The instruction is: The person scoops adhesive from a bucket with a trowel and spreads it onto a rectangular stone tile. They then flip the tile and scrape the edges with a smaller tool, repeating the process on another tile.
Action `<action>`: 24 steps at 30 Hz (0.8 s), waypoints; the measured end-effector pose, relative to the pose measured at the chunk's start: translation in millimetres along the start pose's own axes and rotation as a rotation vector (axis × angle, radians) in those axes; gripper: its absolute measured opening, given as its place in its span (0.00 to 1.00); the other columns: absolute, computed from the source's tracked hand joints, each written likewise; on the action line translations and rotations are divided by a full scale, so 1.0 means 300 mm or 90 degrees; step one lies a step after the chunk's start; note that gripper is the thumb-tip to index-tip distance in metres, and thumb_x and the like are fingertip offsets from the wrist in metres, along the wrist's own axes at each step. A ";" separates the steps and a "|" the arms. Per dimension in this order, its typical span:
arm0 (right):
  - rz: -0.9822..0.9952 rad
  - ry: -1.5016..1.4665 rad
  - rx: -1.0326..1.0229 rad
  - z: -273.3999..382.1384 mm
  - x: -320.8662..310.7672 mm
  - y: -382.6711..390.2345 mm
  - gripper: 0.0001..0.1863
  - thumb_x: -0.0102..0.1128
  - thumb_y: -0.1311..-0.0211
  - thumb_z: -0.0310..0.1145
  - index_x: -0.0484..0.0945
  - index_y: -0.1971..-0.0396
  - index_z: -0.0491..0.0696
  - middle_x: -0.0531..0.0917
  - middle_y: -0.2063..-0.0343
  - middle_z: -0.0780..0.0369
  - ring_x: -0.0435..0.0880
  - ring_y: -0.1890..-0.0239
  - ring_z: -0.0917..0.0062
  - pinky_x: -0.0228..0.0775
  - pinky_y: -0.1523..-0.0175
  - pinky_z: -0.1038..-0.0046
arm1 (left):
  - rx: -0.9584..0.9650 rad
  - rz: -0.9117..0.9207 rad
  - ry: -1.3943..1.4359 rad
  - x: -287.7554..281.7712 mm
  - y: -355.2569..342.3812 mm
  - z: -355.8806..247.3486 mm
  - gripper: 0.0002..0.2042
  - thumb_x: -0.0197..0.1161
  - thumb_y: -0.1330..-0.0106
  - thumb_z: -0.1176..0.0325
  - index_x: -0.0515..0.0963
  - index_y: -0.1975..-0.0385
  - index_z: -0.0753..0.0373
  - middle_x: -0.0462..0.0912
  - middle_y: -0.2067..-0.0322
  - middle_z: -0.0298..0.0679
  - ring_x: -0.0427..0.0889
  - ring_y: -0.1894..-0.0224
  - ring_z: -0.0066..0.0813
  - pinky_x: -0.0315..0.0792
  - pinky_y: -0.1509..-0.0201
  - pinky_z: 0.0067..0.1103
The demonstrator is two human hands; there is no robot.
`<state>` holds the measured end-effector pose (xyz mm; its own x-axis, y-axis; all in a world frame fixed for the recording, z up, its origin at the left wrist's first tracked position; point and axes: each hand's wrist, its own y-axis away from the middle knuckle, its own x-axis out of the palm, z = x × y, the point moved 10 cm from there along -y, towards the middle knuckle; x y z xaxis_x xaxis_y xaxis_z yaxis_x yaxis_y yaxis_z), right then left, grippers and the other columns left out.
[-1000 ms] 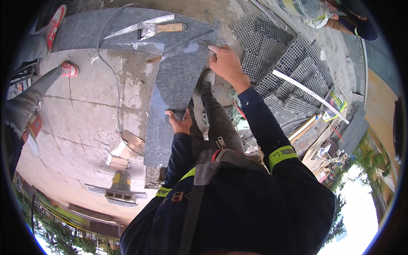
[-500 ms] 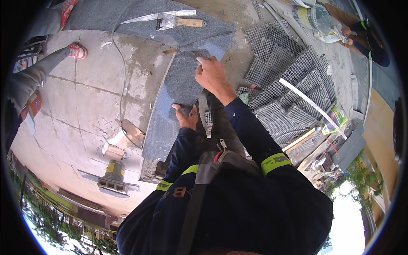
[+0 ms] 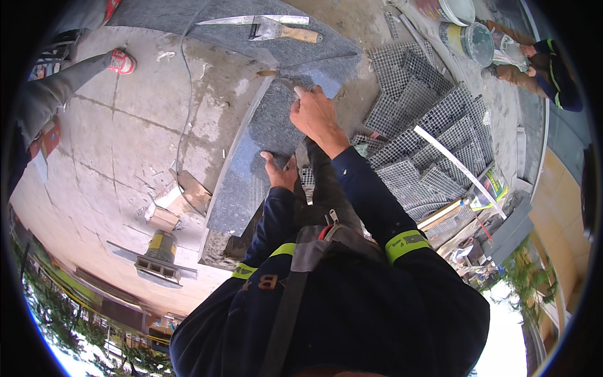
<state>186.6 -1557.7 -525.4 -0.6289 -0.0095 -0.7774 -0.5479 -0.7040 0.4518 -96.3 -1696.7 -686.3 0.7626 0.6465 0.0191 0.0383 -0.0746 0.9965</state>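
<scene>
My right hand [image 3: 318,118] is closed on a thin grey-bladed tool [image 3: 287,83]; the handle is hidden in my fingers. Its blade points up and left, close to the joint between two speckled grey stone slabs. My left hand [image 3: 282,174] rests with thumb and fingers apart on the nearer slab [image 3: 242,179], by its right edge. A small brown leaf-shaped piece [image 3: 267,73] lies at the slab's left edge by the joint. On the farther slab [image 3: 226,44] lie a wooden-handled trowel [image 3: 286,31] and a long pale metal strip [image 3: 251,21].
Several black grid panels [image 3: 418,113] are piled at the right, a white strip [image 3: 458,157] across them. A cable [image 3: 187,103] runs over the concrete left of the slab. Buckets [image 3: 468,41] and a crouching co-worker [image 3: 553,78] are far right; another person's leg [image 3: 69,81] is left.
The whole view has shifted slightly, with the slabs appearing a little lower. Both hands keep nearly the same places on the slab, and the right hand still grips the bladed tool.
</scene>
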 end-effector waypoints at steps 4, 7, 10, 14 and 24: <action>-0.153 -0.016 -0.066 -0.016 -0.063 0.006 0.23 0.63 0.35 0.31 0.80 0.40 0.44 0.80 0.55 0.48 0.85 0.52 0.50 0.82 0.50 0.52 | -0.005 -0.054 -0.009 -0.010 0.005 0.002 0.39 0.77 0.38 0.36 0.73 0.35 0.55 0.76 0.37 0.41 0.74 0.35 0.46 0.75 0.31 0.41; -0.183 0.046 -0.121 -0.017 -0.043 0.013 0.25 0.64 0.36 0.28 0.80 0.37 0.45 0.79 0.56 0.51 0.80 0.50 0.53 0.78 0.47 0.55 | -0.027 -0.058 -0.018 -0.019 -0.002 0.003 0.38 0.76 0.38 0.35 0.74 0.36 0.53 0.77 0.37 0.39 0.74 0.36 0.44 0.75 0.33 0.40; -0.242 0.017 -0.146 -0.030 -0.037 0.010 0.26 0.66 0.37 0.28 0.81 0.38 0.46 0.79 0.56 0.52 0.79 0.50 0.54 0.76 0.46 0.56 | -0.029 -0.057 -0.026 -0.022 0.003 0.004 0.34 0.76 0.37 0.35 0.75 0.38 0.48 0.78 0.40 0.34 0.74 0.37 0.37 0.77 0.39 0.37; -0.190 0.044 -0.133 -0.082 0.050 0.028 0.26 0.66 0.38 0.27 0.83 0.38 0.46 0.80 0.57 0.51 0.80 0.52 0.54 0.77 0.46 0.56 | 0.000 -0.025 -0.038 -0.001 0.016 0.000 0.37 0.76 0.37 0.36 0.74 0.36 0.53 0.77 0.37 0.38 0.74 0.36 0.43 0.75 0.33 0.39; -0.168 0.005 -0.015 -0.066 -0.068 -0.039 0.24 0.62 0.36 0.32 0.82 0.41 0.41 0.83 0.58 0.44 0.90 0.66 0.48 0.87 0.62 0.56 | -0.015 -0.062 -0.022 0.000 0.020 0.011 0.36 0.76 0.36 0.37 0.74 0.36 0.53 0.77 0.38 0.38 0.77 0.38 0.44 0.75 0.30 0.42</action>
<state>216.7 -1563.3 -523.6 -0.4619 0.1711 -0.8703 -0.6794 -0.6990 0.2231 -93.8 -1699.6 -680.7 0.7777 0.6234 -0.0810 0.0994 0.0054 0.9950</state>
